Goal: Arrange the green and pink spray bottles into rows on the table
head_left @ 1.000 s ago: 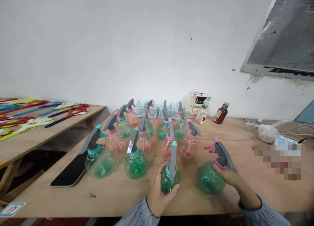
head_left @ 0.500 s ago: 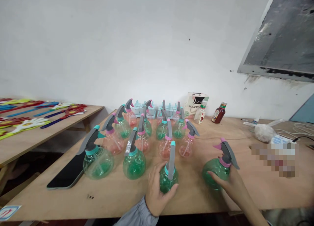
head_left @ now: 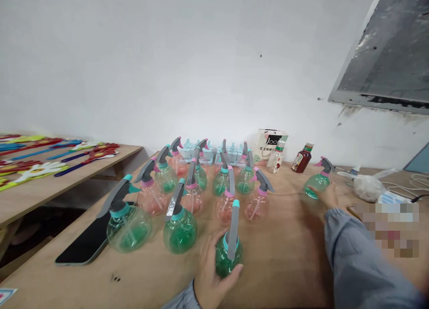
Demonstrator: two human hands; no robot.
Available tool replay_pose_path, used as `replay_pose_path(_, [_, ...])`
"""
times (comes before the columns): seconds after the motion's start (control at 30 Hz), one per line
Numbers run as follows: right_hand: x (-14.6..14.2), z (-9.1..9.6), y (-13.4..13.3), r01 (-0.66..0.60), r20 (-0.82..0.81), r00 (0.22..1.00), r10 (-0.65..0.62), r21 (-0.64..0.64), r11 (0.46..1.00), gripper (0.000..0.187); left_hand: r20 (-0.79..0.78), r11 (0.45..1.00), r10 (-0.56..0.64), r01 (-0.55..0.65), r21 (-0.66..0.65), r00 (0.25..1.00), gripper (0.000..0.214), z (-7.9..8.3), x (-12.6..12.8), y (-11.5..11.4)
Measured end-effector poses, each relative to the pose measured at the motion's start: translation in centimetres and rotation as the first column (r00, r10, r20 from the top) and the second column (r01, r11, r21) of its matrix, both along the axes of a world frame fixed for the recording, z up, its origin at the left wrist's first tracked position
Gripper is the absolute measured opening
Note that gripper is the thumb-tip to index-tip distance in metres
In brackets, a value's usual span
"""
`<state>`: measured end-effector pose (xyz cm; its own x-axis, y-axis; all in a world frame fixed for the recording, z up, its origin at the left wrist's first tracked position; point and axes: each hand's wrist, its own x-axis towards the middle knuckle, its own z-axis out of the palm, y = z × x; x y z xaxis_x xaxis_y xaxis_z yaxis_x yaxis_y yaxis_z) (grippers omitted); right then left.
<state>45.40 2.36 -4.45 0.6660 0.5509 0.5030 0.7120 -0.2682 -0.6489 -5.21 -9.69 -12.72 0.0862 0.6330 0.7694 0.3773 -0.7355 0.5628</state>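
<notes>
My left hand (head_left: 212, 271) is wrapped round a green spray bottle with a turquoise collar (head_left: 230, 255) at the front of the table. Farther back on the right, my right hand (head_left: 327, 196) grips a green spray bottle with a pink collar (head_left: 317, 184), which appears held just above the tabletop. Several more spray bottles stand in rows left of centre, among them a clear green one (head_left: 129, 233), a darker green one (head_left: 180, 233) and a pink one (head_left: 256, 206). Each has a grey trigger head with a pink or turquoise nozzle.
Under the front-left bottle lies a black phone (head_left: 85, 239). Pale blue molds (head_left: 209, 154), a printed box (head_left: 266, 143), a white-labelled bottle (head_left: 276, 159) and a dark red sauce bottle (head_left: 301, 159) line the wall. A plastic bag (head_left: 368, 188) and cables lie right. Colourful hand-shaped items (head_left: 40, 169) cover the left table.
My right hand has carried the pink-collared green bottle away from me, toward the back right of the table. My left hand keeps its hold on the front bottle. The view has shifted slightly.
</notes>
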Motion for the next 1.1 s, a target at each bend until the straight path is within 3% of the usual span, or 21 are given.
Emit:
replay_pose_path(0.2, [-1.5,1.1,2.9,0.097,-0.305,0.948,-0.091,0.004,0.995,0.098,-0.029,1.000,-0.017,0.017,-0.012,0.999,0.071,0.2,-0.4,-0.2])
replay_pose_path(0.33, [-5.4,1.7,2.0,0.206,-0.240,0.958,-0.154,0.208,0.956,0.106,0.001,1.000,-0.028,0.028,0.001,1.000,0.068,0.4,-0.3,-0.1])
replay_pose_path(0.4, [-8.3,1.2,0.7,0.033,-0.097,0.995,0.006,0.396,0.918,0.090,0.017,0.999,-0.045,0.045,-0.001,0.999,0.067,0.5,-0.2,-0.1])
replay_pose_path(0.43, [-9.9,0.8,0.0,-0.119,-0.009,0.990,0.139,0.463,0.878,0.080,0.024,0.999,-0.053,0.053,-0.004,0.998,0.067,0.5,-0.1,-0.1])
replay_pose_path(0.47, [-11.6,0.4,-0.6,-0.293,0.061,0.952,0.301,0.471,0.832,0.071,0.030,0.998,-0.058,0.058,-0.006,0.998,0.066,0.4,-0.1,-0.1])
replay_pose_path(0.53, [-15.0,-0.3,-1.3,-0.500,0.111,0.858,0.502,0.409,0.763,0.061,0.035,0.998,-0.060,0.060,-0.010,0.998,0.066,0.2,0.0,0.0])
replay_pose_path(0.67, [-20.4,0.4,-0.3,-0.767,0.000,0.599,0.801,0.287,0.573,0.085,0.016,0.999,-0.046,0.046,-0.018,0.999,0.069,-0.3,0.2,0.0])
replay_pose_path(0.73, [-22.3,1.6,0.5,-0.826,-0.084,0.502,0.861,0.250,0.506,0.094,0.027,0.999,-0.037,0.038,-0.022,0.999,0.069,-0.4,0.4,0.1])
replay_pose_path(0.8, [-23.7,2.6,0.9,-0.853,-0.154,0.449,0.880,0.219,0.474,0.093,0.039,0.999,-0.039,0.040,-0.024,0.998,0.068,-0.4,0.5,0.1])
replay_pose_path(1.0, [-25.4,3.0,-0.5,-0.858,-0.209,0.392,0.896,0.269,0.438,0.075,0.010,0.998,-0.041,0.041,-0.045,0.999,0.069,-0.2,0.3,0.0])
replay_pose_path(1.1, [-25.2,2.6,-1.5,-0.824,-0.229,0.402,0.887,0.331,0.459,0.068,0.019,0.998,-0.054,0.054,-0.040,0.998,0.069,-0.1,0.3,0.0])
